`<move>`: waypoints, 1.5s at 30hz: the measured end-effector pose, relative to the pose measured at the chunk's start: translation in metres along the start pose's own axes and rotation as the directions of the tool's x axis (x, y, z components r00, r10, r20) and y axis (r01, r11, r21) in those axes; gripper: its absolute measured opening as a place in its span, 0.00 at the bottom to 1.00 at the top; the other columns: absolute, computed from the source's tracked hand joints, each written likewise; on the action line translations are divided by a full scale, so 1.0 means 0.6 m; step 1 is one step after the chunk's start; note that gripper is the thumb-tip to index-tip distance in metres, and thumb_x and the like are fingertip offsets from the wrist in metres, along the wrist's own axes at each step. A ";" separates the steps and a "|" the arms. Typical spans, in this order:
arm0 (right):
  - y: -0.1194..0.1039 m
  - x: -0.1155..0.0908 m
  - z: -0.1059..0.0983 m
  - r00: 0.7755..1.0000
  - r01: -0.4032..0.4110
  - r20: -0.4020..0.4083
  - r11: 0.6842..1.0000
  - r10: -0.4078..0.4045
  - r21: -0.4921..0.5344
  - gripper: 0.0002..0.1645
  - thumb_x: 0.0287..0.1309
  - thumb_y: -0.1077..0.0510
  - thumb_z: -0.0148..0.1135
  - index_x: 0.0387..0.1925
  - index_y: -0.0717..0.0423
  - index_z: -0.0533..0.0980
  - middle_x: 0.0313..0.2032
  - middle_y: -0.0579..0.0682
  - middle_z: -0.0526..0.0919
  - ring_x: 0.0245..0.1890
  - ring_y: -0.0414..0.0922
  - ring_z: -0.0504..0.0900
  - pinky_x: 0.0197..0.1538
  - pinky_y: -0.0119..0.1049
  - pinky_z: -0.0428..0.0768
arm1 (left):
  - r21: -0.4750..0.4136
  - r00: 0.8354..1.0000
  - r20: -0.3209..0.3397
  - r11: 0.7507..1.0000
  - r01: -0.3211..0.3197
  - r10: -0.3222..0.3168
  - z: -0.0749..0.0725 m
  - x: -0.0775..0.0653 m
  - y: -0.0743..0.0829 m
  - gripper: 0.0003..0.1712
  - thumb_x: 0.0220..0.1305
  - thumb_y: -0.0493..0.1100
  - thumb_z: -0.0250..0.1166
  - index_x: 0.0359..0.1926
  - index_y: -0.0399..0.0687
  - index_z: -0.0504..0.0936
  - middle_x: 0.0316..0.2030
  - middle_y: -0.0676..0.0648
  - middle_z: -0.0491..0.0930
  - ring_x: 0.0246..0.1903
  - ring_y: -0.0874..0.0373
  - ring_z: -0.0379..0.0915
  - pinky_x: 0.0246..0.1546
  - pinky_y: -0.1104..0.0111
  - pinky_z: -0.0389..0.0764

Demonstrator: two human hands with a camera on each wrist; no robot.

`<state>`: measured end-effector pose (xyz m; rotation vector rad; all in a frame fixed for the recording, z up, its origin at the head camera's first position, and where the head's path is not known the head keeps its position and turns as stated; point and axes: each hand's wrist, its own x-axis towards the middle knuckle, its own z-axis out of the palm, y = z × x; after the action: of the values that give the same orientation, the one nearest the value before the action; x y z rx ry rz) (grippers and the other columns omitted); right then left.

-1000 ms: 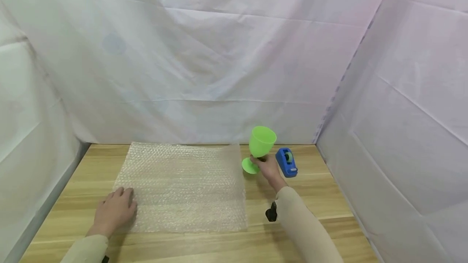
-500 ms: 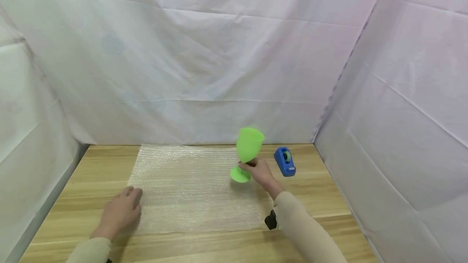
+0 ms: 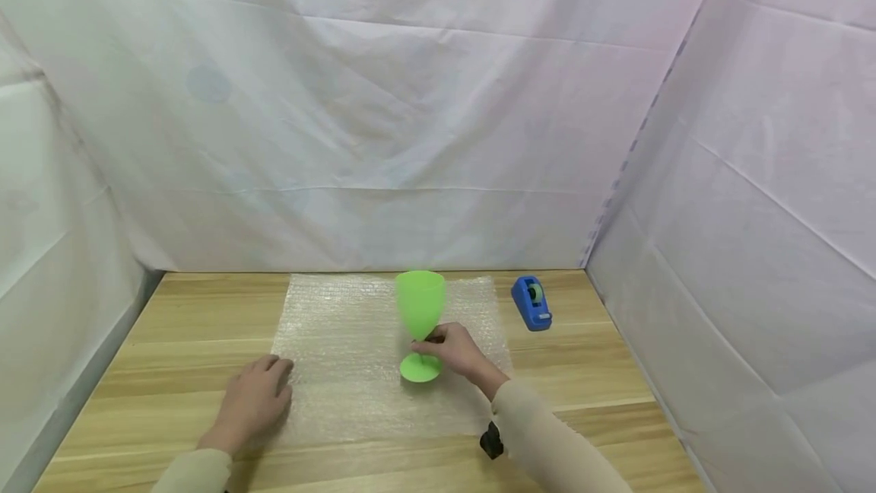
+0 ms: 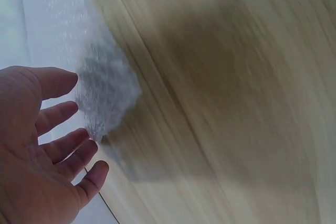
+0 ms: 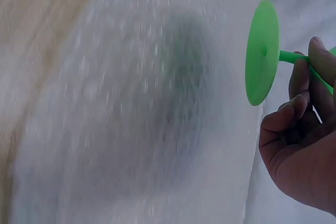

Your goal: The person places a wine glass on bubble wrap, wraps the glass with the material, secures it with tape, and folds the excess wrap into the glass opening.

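My right hand (image 3: 453, 348) pinched the green plastic goblet (image 3: 420, 310) by its stem (image 5: 290, 56), upright over the clear bubble-wrap sheet (image 3: 328, 364), lower centre of frame. My left hand (image 3: 252, 402), lower left, lay loose-fingered at its edge; contact unclear. Risk: slack pinch, goblet tipping.

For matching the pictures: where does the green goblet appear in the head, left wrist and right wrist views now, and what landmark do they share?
Head: goblet near the centre, in the lower half, held by the right hand.
Left wrist: not in it.
Right wrist: upper right, with foot and stem showing.
Shared landmark: bubble wrap, visible in all three.
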<state>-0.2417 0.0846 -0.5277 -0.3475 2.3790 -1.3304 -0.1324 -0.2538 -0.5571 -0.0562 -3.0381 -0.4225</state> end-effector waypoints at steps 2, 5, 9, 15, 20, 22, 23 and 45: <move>-0.003 -0.002 0.013 1.000 0.008 0.021 1.000 -0.008 -0.011 0.15 0.46 0.41 0.67 0.30 0.45 0.83 0.31 0.39 0.84 0.35 0.37 0.79 0.39 0.33 0.78 | -0.003 1.000 -0.012 1.000 -0.017 0.017 0.001 0.001 0.006 0.21 0.54 0.43 0.61 0.50 0.42 0.77 0.50 0.35 0.74 0.49 0.35 0.69 0.45 0.40 0.69; -0.010 -0.005 0.033 0.999 0.026 0.047 0.999 -0.025 -0.029 0.14 0.47 0.42 0.67 0.29 0.46 0.83 0.29 0.39 0.84 0.32 0.36 0.79 0.36 0.31 0.77 | -0.008 0.999 -0.025 0.999 -0.036 0.036 0.003 0.002 0.014 0.19 0.53 0.42 0.63 0.47 0.43 0.78 0.46 0.38 0.76 0.45 0.38 0.73 0.43 0.43 0.72; -0.027 -0.013 0.063 0.998 0.044 0.042 0.998 -0.042 -0.043 0.15 0.47 0.43 0.67 0.26 0.49 0.83 0.25 0.40 0.83 0.26 0.36 0.77 0.30 0.29 0.76 | -0.026 0.999 -0.019 0.999 -0.035 0.035 0.006 0.005 0.021 0.17 0.52 0.42 0.63 0.45 0.45 0.79 0.44 0.40 0.77 0.42 0.42 0.75 0.42 0.45 0.73; -0.052 -0.020 0.117 0.999 0.026 0.034 0.999 -0.025 -0.045 0.18 0.46 0.43 0.67 0.17 0.52 0.80 0.17 0.41 0.80 0.17 0.34 0.69 0.19 0.27 0.68 | -0.099 1.000 -0.001 0.995 -0.021 0.021 0.005 0.007 0.031 0.15 0.54 0.42 0.62 0.44 0.45 0.80 0.44 0.41 0.77 0.43 0.43 0.74 0.44 0.47 0.73; -0.066 -0.016 0.162 0.999 -0.015 0.031 0.998 0.017 -0.055 0.21 0.45 0.43 0.67 0.11 0.53 0.78 0.11 0.40 0.75 0.11 0.35 0.61 0.14 0.27 0.59 | -0.147 1.000 0.018 0.989 -0.006 0.009 0.007 0.010 0.035 0.14 0.55 0.42 0.62 0.44 0.47 0.80 0.45 0.41 0.77 0.44 0.43 0.74 0.44 0.46 0.74; -0.071 -0.013 0.177 0.999 -0.036 0.030 0.997 0.038 -0.063 0.22 0.45 0.42 0.67 0.10 0.53 0.77 0.08 0.39 0.71 0.10 0.35 0.59 0.14 0.27 0.57 | -0.175 0.999 0.037 0.985 0.014 -0.008 0.007 0.012 0.036 0.14 0.55 0.42 0.62 0.45 0.47 0.80 0.46 0.41 0.77 0.45 0.43 0.74 0.44 0.46 0.75; -0.073 -0.012 0.184 0.998 -0.045 0.028 0.997 0.047 -0.061 0.23 0.45 0.42 0.67 0.09 0.53 0.76 0.07 0.38 0.70 0.10 0.35 0.59 0.13 0.27 0.57 | -0.192 0.999 0.046 0.981 0.025 -0.016 0.007 0.014 0.036 0.15 0.55 0.42 0.62 0.45 0.47 0.80 0.46 0.41 0.77 0.45 0.44 0.74 0.44 0.46 0.75; -0.105 -0.019 0.249 0.984 -0.159 0.082 0.987 0.156 0.023 0.22 0.46 0.44 0.67 0.09 0.54 0.78 0.08 0.43 0.76 0.09 0.35 0.68 0.14 0.25 0.64 | -0.309 0.972 0.157 0.926 0.215 -0.174 -0.008 0.024 0.023 0.25 0.58 0.39 0.54 0.57 0.32 0.68 0.50 0.31 0.74 0.47 0.36 0.72 0.43 0.47 0.75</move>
<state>-0.1627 -0.0570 -0.5422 -0.1954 2.2680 -1.2539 -0.1458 -0.2412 -0.5475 0.2118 -3.0720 -0.9693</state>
